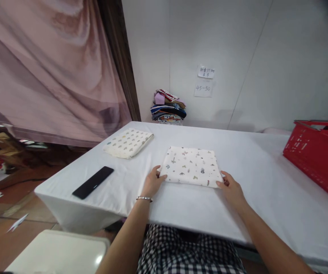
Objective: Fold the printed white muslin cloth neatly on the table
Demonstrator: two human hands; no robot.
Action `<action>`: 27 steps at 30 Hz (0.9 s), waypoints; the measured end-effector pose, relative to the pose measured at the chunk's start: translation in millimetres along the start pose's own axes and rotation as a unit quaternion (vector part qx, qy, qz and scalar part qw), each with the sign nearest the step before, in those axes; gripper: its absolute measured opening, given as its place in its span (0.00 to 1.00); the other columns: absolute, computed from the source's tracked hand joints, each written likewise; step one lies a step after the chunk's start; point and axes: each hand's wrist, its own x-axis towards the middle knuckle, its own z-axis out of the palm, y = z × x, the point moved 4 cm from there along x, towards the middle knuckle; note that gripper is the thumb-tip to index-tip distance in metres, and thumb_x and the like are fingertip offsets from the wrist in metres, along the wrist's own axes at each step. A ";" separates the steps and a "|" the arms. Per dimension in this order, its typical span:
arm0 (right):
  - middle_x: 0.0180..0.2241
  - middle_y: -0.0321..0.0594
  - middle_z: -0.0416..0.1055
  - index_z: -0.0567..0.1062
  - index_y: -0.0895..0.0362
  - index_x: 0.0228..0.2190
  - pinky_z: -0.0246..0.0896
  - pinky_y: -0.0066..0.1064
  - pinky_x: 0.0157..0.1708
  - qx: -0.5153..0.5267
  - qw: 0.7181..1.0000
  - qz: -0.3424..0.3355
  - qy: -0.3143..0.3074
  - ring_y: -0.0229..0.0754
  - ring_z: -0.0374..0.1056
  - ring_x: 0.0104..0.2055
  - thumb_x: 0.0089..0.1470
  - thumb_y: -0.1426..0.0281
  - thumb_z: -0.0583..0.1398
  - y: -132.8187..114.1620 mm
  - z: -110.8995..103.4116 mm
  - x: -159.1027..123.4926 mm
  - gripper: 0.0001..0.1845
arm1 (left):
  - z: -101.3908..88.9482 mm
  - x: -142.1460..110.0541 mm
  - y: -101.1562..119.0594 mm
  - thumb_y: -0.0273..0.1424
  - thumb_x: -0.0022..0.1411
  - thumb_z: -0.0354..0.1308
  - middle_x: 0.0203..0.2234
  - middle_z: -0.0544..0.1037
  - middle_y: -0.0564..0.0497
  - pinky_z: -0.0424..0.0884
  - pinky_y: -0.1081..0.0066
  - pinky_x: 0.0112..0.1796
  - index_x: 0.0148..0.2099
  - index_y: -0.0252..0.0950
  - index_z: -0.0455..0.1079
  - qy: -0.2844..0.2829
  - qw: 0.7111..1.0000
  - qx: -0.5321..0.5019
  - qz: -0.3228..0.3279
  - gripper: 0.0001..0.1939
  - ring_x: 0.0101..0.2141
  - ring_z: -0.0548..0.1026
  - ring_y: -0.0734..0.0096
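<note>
A folded white cloth (pixel 191 166) with small plant and leaf prints lies flat on the white-covered table in front of me. My left hand (pixel 153 181) pinches its near left corner, thumb on top and fingers at the side. At the near right corner, my right hand (pixel 232 188) grips the same cloth between thumb and fingers. Farther left lies a second folded cloth (pixel 129 143), cream with grey-green leaf shapes, apart from both hands. The fingertips under the printed cloth's edges are partly hidden.
A black flat slab (pixel 93 182) lies on the table (pixel 181 209) at the left. A red plastic basket (pixel 317 160) stands at the right edge. Behind the table is a stack of folded fabrics (pixel 168 108) by the wall. A white stool (pixel 58 253) is at lower left.
</note>
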 end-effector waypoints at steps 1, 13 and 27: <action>0.35 0.36 0.71 0.65 0.51 0.50 0.61 0.33 0.35 -0.007 1.000 0.000 -0.003 0.41 0.67 0.32 0.46 0.59 0.55 -1.2 -0.9 0.4 0.27 | -0.1 0.0 -0.2 0.39 0.49 0.57 0.27 0.71 0.56 0.65 0.71 0.34 0.54 0.37 0.60 0.001 1.000 -0.003 -0.001 0.29 0.30 0.70 0.72; 0.59 0.43 0.52 0.56 0.54 0.57 0.38 0.47 0.57 -0.247 0.932 -0.266 -0.008 0.51 0.43 0.61 0.55 0.60 0.47 -68.9 13.7 -7.7 0.28 | 8.1 4.2 42.8 0.36 0.57 0.51 0.47 0.71 0.46 0.58 0.62 0.52 0.48 0.38 0.67 0.073 0.978 0.136 0.142 0.16 0.51 0.64 0.63; 0.62 0.42 0.43 0.54 0.53 0.58 0.34 0.47 0.58 -0.298 0.898 -0.213 -0.243 0.50 0.37 0.63 0.55 0.48 0.41 -89.8 63.7 16.4 0.35 | 59.8 14.2 51.4 0.43 0.59 0.48 0.52 0.67 0.44 0.49 0.51 0.56 0.52 0.39 0.65 0.017 0.923 0.265 0.279 0.22 0.56 0.58 0.56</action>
